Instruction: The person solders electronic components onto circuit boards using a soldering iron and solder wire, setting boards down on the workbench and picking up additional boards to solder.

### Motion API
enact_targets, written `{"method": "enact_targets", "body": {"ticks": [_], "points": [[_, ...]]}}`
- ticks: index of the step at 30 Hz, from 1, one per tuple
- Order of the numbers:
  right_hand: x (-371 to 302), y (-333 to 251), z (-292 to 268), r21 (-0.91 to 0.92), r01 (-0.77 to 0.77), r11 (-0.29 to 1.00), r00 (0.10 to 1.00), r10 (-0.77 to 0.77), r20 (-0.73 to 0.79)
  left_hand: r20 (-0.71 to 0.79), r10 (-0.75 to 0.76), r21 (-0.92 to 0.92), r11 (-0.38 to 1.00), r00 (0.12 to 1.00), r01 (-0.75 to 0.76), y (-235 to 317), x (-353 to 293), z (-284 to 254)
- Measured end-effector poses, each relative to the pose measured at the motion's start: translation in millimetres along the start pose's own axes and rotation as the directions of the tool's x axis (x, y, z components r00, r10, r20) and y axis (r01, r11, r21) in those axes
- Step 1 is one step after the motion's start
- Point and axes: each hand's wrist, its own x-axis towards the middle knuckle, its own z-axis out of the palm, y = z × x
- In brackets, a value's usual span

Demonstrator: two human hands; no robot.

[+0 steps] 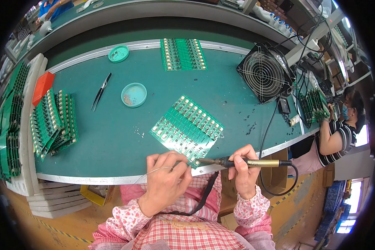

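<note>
My right hand (pixel 245 171) is closed around a soldering iron (pixel 258 163) with a gold-coloured handle and a black cord. Its tip points left, at the near corner of a green circuit board panel (pixel 187 129) lying askew at the table's front edge. Rows of small components cover that panel. My left hand (pixel 164 178) is closed at the same corner, with a thin strand of solder wire (pixel 155 170) running through its fingers. Whether the iron's tip touches the board I cannot tell.
Another panel (pixel 183 54) lies at the back. Two round dishes (pixel 134 95) and tweezers (pixel 101 92) are left of centre, near stacked boards (pixel 53 125) and a red box (pixel 43 88). A black fan (pixel 263 71) stands right, beside scattered black parts. A co-worker (pixel 341 125) sits at far right.
</note>
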Motion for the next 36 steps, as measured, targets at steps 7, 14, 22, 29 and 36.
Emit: {"method": "enact_targets", "body": {"ticks": [7, 14, 22, 29, 36], "points": [[8.2, 0.1, -3.7, 0.026, -0.046, 0.999, 0.998, 0.045, 0.038, -0.001, -0.001, 0.003, 1.0, 1.0, 0.001, -0.8, 1.0, 0.9], [11.1, 1.8, -6.2, 0.042, -0.096, 0.995, 0.995, 0.095, 0.031, -0.002, -0.006, 0.002, 1.0, 1.0, 0.006, -0.4, 1.3, 0.7], [9.6, 5.0, -4.2, 0.072, -0.098, 0.993, 0.995, 0.097, 0.021, 0.002, 0.001, 0.026, 1.0, 1.0, -0.001, 0.6, 1.8, 2.1], [8.3, 2.9, -1.9, 0.057, -0.059, 0.997, 0.998, 0.057, 0.041, -0.009, 0.009, 0.046, 0.999, 1.0, -0.008, -0.4, 2.2, 3.1], [7.3, 3.3, -1.9, 0.06, -0.067, 0.996, 0.997, 0.069, -0.021, -0.007, 0.012, 0.027, 1.0, 1.0, -0.012, -2.0, -0.1, 2.4]]}}
